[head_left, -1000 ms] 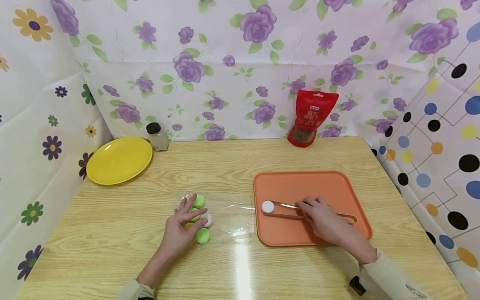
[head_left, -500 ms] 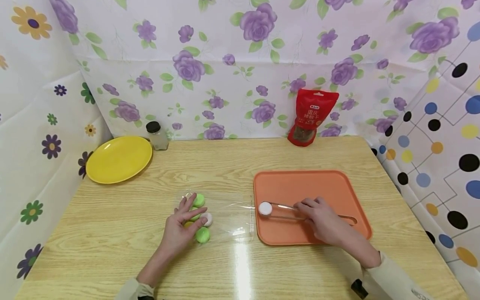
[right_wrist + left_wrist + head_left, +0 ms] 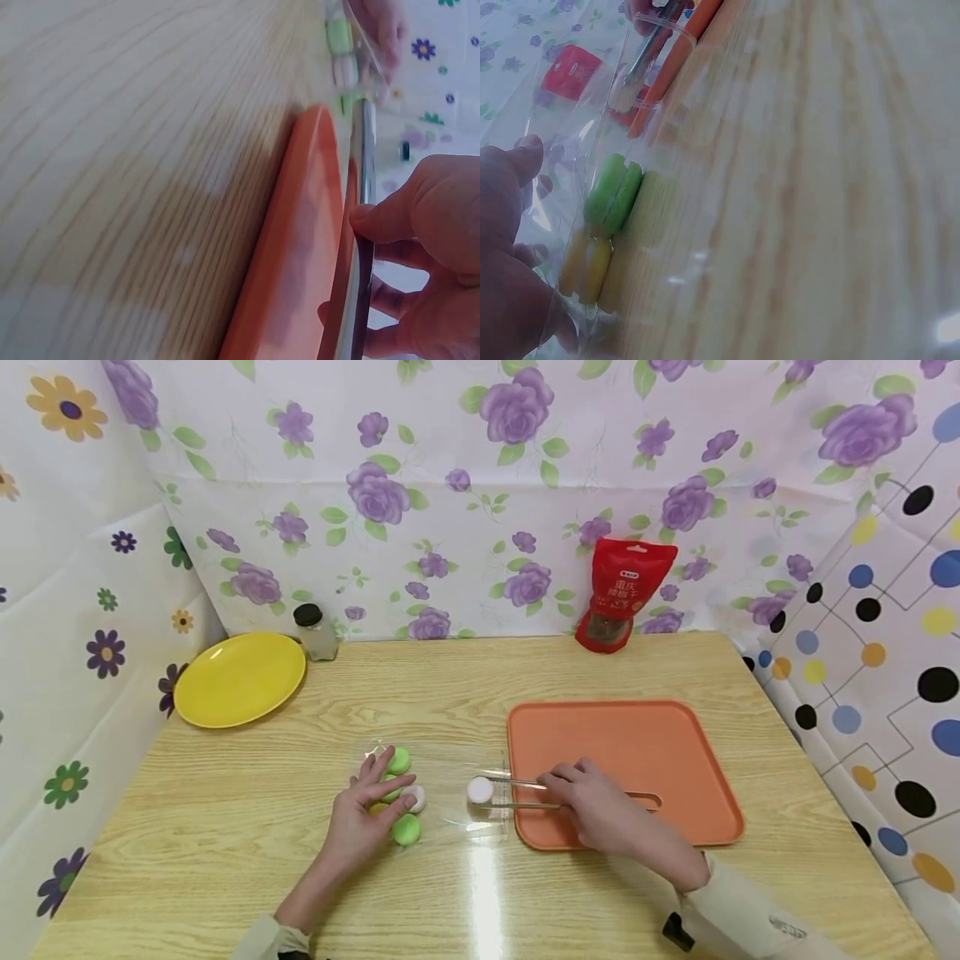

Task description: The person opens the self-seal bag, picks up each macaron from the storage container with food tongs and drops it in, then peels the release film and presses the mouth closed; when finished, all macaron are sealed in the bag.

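My left hand (image 3: 365, 808) is over a clear plastic bag (image 3: 450, 768) lying on the table, thumb and index finger pinching its upper film. Inside it are several macarons: a green one (image 3: 406, 831), a white one (image 3: 414, 798) and a yellow one (image 3: 595, 270), partly hidden under the fingers. My right hand (image 3: 596, 806) grips metal tongs (image 3: 525, 795) between thumb and fingers. At the tongs' tips is another white macaron (image 3: 480, 790), level with the bag's right end. From above, I cannot tell if it is inside the mouth.
An orange tray (image 3: 652, 735) lies under my right hand, its left rim by the bag. A yellow plate (image 3: 240, 681) and a black-capped jar (image 3: 316, 633) stand at the back left. A red pouch (image 3: 624, 593) leans against the floral cloth behind the table.
The right hand has moved left with the tongs, carrying the white macaron from over the tray to the bag's right end. The left hand has stayed in place.
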Demonstrator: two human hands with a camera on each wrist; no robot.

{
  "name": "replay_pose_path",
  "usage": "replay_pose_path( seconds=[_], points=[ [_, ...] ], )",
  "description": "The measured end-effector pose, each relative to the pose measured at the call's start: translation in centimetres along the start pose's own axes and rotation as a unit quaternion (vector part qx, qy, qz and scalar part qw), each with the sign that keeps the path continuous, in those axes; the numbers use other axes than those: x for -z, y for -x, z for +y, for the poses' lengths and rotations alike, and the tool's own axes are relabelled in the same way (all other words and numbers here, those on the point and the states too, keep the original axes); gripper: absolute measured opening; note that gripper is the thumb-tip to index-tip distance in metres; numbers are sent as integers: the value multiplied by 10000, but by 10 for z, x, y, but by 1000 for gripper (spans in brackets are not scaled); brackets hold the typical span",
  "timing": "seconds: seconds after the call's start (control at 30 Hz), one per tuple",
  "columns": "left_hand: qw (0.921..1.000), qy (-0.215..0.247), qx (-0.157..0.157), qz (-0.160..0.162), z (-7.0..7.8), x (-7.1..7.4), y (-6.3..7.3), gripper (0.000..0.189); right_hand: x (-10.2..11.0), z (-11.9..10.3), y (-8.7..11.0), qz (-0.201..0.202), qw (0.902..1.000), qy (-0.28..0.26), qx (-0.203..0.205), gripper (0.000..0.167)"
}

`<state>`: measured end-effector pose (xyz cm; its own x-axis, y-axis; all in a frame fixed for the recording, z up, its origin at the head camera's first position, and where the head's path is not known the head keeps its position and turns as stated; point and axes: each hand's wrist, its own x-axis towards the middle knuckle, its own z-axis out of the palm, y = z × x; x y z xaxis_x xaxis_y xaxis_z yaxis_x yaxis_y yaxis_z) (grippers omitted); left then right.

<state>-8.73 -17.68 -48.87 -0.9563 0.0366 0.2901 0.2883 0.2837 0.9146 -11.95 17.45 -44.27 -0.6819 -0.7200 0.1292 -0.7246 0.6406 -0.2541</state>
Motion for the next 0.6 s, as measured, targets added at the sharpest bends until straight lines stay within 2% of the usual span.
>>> replay_pose_path(
  seconds=[0.3,0.6],
  points=[
    [10000,-18,29,-32,0,1,0,24,-10,-21,-29,91,9997,198,103,38],
    [10000,32,-31,-18,-1,1,0,24,-17,-34,-49,152,9985,466,-230,34]
  ],
)
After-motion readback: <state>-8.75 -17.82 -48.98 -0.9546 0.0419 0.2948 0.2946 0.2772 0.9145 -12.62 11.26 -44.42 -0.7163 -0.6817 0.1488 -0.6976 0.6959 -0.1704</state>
